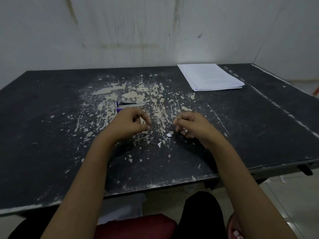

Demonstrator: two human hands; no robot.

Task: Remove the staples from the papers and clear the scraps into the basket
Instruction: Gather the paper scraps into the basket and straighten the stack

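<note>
Left grip (127, 122) hovers over the middle of the table (51, 135), clenched loosely: the fingers are curled in and the thumb tip meets the forefinger tip. Whether anything tiny sits between them I cannot tell. Right grip (193, 125) is level with it, a little toward the right edge. Its fingers are also curled under, and a white scrap (185, 130) shows between them, held against the palm side. The two grips are apart, with bare, worn tabletop between them.

Two loose scraps (168, 134) lie on the table in that gap. One is just beside the right grip's fingers; the other is a little nearer the near edge. A purple and silver stapler (130, 105) lies on its side just beyond the left grip, toward the far edge, with its near end hidden by the knuckles.

The stack of papers (210, 76) lies flat by the far edge, toward the far right corner, well apart from both grips. The black tabletop is chipped pale across its middle, under and around the grips.
</note>
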